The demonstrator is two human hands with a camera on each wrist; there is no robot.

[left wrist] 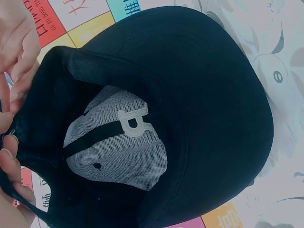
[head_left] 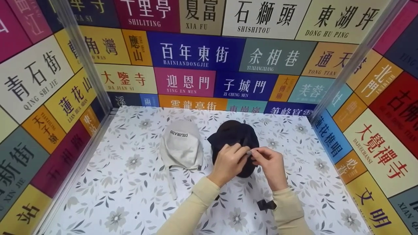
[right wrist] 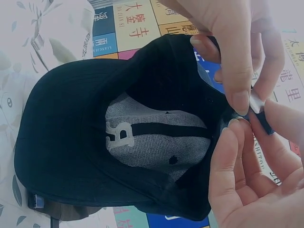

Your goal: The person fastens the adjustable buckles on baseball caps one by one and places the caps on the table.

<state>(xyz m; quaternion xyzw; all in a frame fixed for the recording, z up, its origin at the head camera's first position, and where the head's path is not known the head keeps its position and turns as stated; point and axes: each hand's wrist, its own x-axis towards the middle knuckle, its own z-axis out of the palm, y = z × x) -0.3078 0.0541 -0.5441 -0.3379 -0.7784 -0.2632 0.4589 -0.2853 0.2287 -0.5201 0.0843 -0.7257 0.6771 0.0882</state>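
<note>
A black baseball cap (head_left: 232, 138) is held up, with its brim turned away from me. Its underside and pale mesh lining (right wrist: 156, 142) show in both wrist views. The left hand (head_left: 230, 163) pinches the cap's back strap (right wrist: 265, 124) near a small metal buckle (right wrist: 256, 101). The right hand (head_left: 270, 166) pinches the strap from the other side, its fingertips close to the left hand's. Exactly how the strap runs through the buckle is hidden by the fingers.
To the left, a light grey cap (head_left: 181, 147) lies on the flower-patterned table (head_left: 134, 182), strap trailing forward. Part of a brown cap (right wrist: 71, 211) shows behind the black one. A black strap-like piece (head_left: 266, 205) lies by the right sleeve. Sign-covered walls (head_left: 196, 52) enclose the table.
</note>
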